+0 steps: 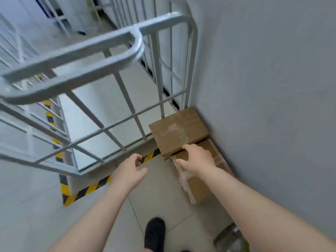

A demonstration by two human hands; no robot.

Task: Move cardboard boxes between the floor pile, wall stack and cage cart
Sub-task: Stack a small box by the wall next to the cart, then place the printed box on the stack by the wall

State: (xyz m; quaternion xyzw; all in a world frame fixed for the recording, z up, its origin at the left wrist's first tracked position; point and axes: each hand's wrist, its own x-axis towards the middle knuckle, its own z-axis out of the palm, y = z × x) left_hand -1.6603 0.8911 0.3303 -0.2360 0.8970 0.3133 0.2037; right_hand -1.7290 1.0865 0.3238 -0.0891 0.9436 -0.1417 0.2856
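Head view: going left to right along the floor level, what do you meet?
Cage cart → yellow-black floor tape → left hand → right hand reaching over the nearer box → grey wall. The farther box sits above the right hand, so its place is left out.

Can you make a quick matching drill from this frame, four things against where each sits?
Things:
1. upper box
2. lower box
3. left hand
4. shoe

Places:
A. bottom centre, on the grey floor
B. in the corner, by the cage cart rails
C. along the wall, under the right hand
D. in the air, over the striped floor tape

Pairs: 1-B, 2-C, 3-D, 4-A
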